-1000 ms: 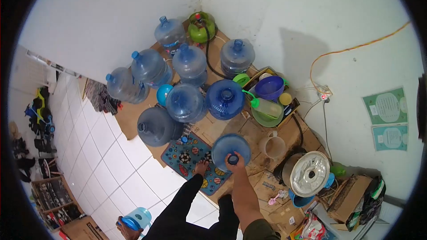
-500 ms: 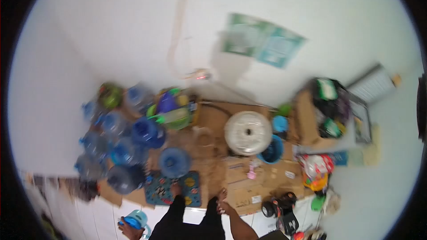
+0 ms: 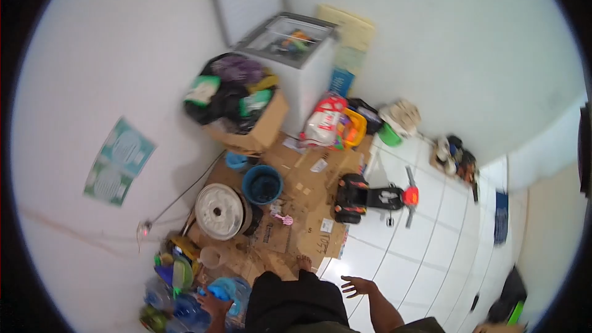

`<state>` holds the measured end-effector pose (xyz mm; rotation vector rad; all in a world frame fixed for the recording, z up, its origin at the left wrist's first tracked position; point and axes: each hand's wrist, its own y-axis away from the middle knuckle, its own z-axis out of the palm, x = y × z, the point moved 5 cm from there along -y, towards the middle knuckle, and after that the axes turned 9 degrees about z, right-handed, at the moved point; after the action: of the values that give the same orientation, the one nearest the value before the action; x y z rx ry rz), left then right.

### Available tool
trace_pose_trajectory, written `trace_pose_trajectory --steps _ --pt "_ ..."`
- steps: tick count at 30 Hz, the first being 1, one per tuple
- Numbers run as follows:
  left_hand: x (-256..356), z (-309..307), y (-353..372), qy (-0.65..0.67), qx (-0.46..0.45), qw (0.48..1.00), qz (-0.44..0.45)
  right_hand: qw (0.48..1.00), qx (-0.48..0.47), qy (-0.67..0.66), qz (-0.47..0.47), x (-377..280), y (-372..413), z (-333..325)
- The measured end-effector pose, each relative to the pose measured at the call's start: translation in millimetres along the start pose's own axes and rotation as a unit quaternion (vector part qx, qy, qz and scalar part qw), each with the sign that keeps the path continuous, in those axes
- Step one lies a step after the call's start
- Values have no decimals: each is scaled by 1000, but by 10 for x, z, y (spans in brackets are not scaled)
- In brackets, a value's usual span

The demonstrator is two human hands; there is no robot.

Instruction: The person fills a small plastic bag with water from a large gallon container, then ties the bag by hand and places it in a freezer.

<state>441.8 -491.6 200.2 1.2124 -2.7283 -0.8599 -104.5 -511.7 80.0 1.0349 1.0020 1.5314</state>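
Observation:
At the lower left, my left hand [image 3: 216, 304] is closed on a light blue plastic pitcher [image 3: 223, 286], with its fingers partly hidden. The pitcher is in front of a large clear blue water jug [image 3: 242, 301]. My right hand [image 3: 357, 286] is held out over the white tiles, fingers apart and nothing in it. A round white-topped drum [image 3: 217, 211] stands on the cardboard ahead of me, beside a blue bucket [image 3: 262, 185].
More blue water jugs [image 3: 189, 309] crowd the lower left. A pink toy-like item [image 3: 283, 219] lies on the cardboard sheet [image 3: 308, 209]. A ride-on toy [image 3: 376, 198] stands to the right. Farther back are a full carton [image 3: 266, 124] and a chest freezer [image 3: 305, 86] with its lid up.
My view has swung to the right, bringing the freezer and tiled floor into sight. The pitcher is still in my left hand. My right hand has moved away from my leg and its fingers have spread.

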Motion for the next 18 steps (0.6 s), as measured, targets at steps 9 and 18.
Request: trace_pose_trajectory --steps 9,18 --pt "3192 -1091 -817 35 60 951 301 976 -159 -124 -79 24 108 791" --pt "5747 -1248 -943 -63 9 894 444 947 -42 -288 -134 -676 -16 616"
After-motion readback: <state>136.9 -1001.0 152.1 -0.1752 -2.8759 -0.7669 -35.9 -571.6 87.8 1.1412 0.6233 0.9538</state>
